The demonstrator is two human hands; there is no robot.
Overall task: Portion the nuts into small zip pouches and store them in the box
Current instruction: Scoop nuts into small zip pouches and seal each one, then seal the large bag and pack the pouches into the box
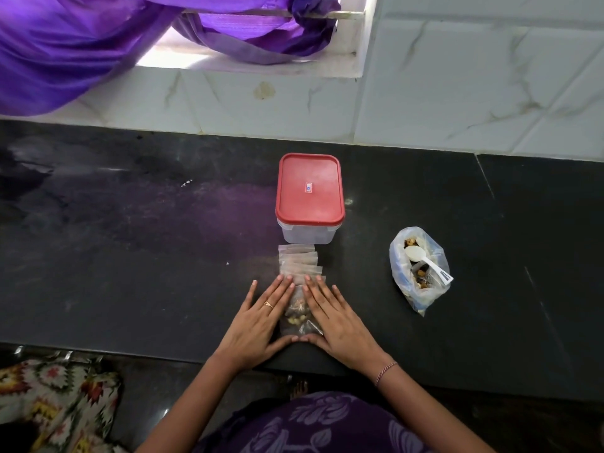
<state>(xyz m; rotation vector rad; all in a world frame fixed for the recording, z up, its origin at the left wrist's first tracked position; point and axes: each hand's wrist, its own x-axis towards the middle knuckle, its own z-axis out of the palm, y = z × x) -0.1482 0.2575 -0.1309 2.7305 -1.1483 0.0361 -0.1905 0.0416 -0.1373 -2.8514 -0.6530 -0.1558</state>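
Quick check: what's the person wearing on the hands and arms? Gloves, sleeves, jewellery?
No gloves. The left hand has a thin gold-coloured ring; the right hand shows no ring, but a thin pinkish bracelet sits at its wrist. No sleeves show. The garment is purple with a leaf print.

A nut-filled zip pouch lies flat before fanned empty pouches and closed red-lidded box.

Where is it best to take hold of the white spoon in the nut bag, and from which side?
Probably pinch the white spoon by its handle end, coming from the right: the handle points out over the bag rim, while the bowl lies inside among the nuts.
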